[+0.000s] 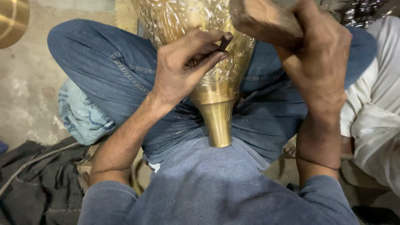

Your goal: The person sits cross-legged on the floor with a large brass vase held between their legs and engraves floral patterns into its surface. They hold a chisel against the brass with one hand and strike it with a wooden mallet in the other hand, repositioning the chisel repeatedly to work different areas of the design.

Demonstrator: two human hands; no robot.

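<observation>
The head view looks straight down on a person sitting cross-legged on the floor [29,79], in blue jeans and a blue-grey shirt.

A brass vase [208,66] lies across the lap, resting between the 2 knees. Its narrow plain neck [218,123] points back at the person's body and ends against the shirt. The wide body runs up past the top edge of the view and is covered in fine engraved pattern.

The left hand [179,68] rests on the engraved body, just above the smooth band where the neck begins. Its fingers [208,58] are closed around a thin dark punch [225,41]; thumb and forefinger pinch it, and its tip sits on the brass surface.

The right hand [321,54] is raised above the right knee, apart from the vase. Its fingers are wrapped tight around a wooden mallet [262,18], whose blunt brown head hangs over the top of the vase, near the punch but not touching it.

Fine glittering specks dust the jeans and both forearms.

A pale blue cloth [81,114] lies on the floor under the left knee. Dark fabric [37,183] fills the floor's lower left corner. Part of a round brass dish [12,18] shows at the upper left corner. White cloth [375,112] runs along the right edge.
</observation>
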